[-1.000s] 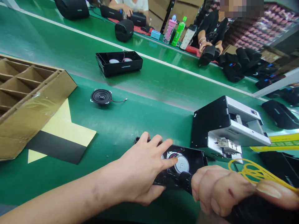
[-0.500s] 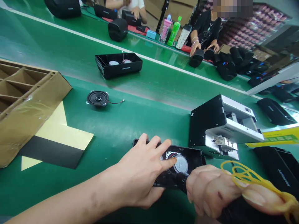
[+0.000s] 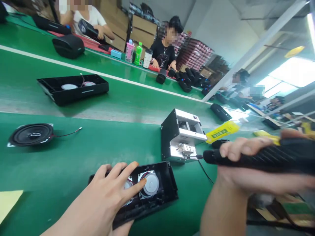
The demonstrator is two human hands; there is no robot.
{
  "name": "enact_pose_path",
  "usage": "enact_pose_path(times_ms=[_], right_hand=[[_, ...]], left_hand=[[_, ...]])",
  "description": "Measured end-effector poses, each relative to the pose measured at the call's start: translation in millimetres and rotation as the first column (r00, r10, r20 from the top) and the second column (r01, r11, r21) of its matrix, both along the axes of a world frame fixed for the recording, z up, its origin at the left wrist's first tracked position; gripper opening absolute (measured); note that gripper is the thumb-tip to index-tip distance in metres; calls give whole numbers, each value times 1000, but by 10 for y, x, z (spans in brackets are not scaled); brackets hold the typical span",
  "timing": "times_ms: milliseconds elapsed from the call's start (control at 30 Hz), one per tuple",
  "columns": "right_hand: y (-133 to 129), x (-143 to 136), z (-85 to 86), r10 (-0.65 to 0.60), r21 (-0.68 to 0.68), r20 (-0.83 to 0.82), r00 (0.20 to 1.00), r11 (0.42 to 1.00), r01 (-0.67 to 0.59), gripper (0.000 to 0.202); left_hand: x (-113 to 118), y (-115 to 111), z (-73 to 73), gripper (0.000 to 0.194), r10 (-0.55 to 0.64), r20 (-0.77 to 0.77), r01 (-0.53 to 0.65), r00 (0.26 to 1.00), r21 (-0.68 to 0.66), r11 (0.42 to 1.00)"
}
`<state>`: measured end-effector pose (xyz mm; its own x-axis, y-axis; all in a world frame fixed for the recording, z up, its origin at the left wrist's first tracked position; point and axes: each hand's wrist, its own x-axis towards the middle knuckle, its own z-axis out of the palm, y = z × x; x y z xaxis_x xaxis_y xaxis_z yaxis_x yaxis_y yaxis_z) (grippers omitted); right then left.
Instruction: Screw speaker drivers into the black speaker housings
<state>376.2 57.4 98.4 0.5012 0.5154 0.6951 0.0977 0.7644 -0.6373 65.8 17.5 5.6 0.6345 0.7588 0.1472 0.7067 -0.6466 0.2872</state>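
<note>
My left hand (image 3: 105, 193) grips a black speaker housing (image 3: 165, 180), its fingers across the open top and the thumb at the near side. Two round speaker drivers (image 3: 150, 184) with silver backs sit inside; my fingers partly cover the left one. My right hand (image 3: 242, 177) is wrapped around a black electric screwdriver (image 3: 268, 155), held roughly level and pointing left. Its tip is at the front of a black and silver screw feeder (image 3: 169, 134), by the metal outlet block (image 3: 185, 149). Whether a screw sits on the tip is too small to tell.
A loose speaker driver (image 3: 34, 135) with a wire lies at the left. Another open housing (image 3: 81, 93) stands beyond it. A yellow packet (image 3: 222, 131) lies behind the feeder. Co-workers (image 3: 163, 54) sit across the green bench (image 3: 118, 114), near bottles (image 3: 138, 54) and black speakers (image 3: 68, 46).
My right hand has lifted the electric screwdriver out of the housing and brought it to the screw feeder. My left hand stays on the housing. The view has swung right.
</note>
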Motion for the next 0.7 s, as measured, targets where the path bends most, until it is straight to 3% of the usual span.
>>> enact_pose_path(times_ms=[100,200,300,433,600,700], right_hand=[[284,-107,20,-46,45,87,995,998,42,64],[366,-188,-54,-34,-22,53,998,999,36,70],[352,-203,-100,-27,-57,47,999,998,30,73],[330,-173,-127,-12,-60,43,999,998,15,75],[260,-154,-164,11,-67,54,998,998,-7,75],[177,-152,-180,49,-78,40,998,996,-46,73]], left_hand=[[0,-10,-56,74,21,10,-21,1000,54,998],[-41,18,-148,79,-17,25,15,1000,87,996],[-62,32,-197,84,-49,31,46,998,101,994],[-57,16,-192,76,11,55,-16,998,99,995],[-130,63,-285,88,-98,15,93,995,191,977],[-177,84,-324,92,-98,12,92,995,246,965]])
